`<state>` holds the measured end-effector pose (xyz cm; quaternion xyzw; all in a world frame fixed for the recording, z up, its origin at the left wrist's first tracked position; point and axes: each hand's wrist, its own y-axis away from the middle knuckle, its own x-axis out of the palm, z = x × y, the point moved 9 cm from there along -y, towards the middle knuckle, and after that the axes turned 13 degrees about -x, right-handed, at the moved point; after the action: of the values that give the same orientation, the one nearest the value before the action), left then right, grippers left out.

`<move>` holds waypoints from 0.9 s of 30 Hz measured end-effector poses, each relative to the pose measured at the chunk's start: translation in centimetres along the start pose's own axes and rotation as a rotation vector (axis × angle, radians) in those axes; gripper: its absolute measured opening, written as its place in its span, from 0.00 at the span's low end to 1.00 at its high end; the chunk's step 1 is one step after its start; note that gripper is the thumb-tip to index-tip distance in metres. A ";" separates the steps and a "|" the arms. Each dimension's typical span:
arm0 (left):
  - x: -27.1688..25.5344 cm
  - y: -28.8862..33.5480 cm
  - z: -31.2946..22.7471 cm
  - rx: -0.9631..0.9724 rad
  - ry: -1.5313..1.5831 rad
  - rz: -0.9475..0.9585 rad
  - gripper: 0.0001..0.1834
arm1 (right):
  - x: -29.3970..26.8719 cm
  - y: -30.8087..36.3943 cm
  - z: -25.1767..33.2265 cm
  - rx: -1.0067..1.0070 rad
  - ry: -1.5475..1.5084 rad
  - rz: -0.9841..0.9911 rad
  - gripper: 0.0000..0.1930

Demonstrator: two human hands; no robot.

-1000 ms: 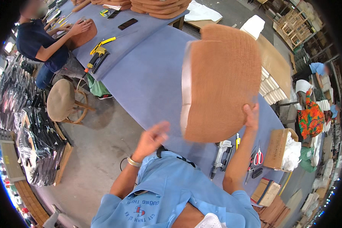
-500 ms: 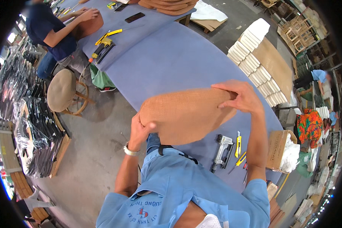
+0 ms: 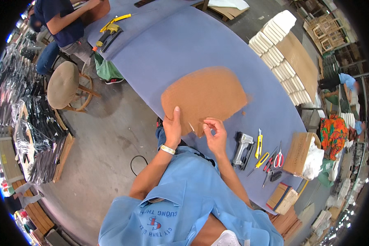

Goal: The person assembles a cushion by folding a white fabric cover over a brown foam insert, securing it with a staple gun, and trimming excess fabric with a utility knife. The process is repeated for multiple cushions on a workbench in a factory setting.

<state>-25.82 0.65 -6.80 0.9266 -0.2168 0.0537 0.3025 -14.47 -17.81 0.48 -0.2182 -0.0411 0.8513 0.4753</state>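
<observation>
A rounded brown fabric-covered panel [image 3: 205,92] is held above the near part of the blue-grey table [image 3: 151,53], its fabric side up. My left hand [image 3: 173,128] grips its near left edge, with the thumb lying on top. At the near edge, the fingers of my right hand [image 3: 214,131] are pinched together on a bit of the fabric, beside a thin pale strip [image 3: 191,127]. The underside of the panel is hidden. To the right of my right hand lie a staple gun [image 3: 242,149] and a yellow utility knife [image 3: 258,143].
Further right lie a yellow-handled pointed tool [image 3: 262,160], red-handled pliers [image 3: 269,165], scissors [image 3: 279,160] and a cardboard box [image 3: 298,153] with white stuffing. A co-worker [image 3: 63,24] works at the far left, near another staple gun [image 3: 109,37]. A round stool [image 3: 63,86] stands left; white pads [image 3: 274,53] are stacked right.
The panel has turned and moved a little away from me. My right hand has left its far right edge and come to the near edge, pinching there. My view has shifted slightly.
</observation>
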 end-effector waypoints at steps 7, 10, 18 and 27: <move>0.3 0.0 2.5 -0.170 0.061 0.103 0.36 | 0.7 3.2 -4.2 0.622 -0.497 -0.172 0.21; 0.1 0.2 3.9 -0.242 0.107 0.116 0.38 | 1.3 4.1 -4.1 0.702 -0.474 -0.188 0.26; -0.5 0.3 7.0 -0.386 0.151 0.163 0.40 | 2.6 5.6 -5.5 0.774 -0.431 -0.043 0.24; 2.1 3.4 4.5 -0.663 0.305 0.300 0.38 | 1.9 2.7 -2.7 0.498 -0.319 0.017 0.25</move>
<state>-25.51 -5.21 -8.15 0.7180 -0.3078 0.1614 0.6031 -16.35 -18.07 -3.38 0.0412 0.0966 0.8628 0.4945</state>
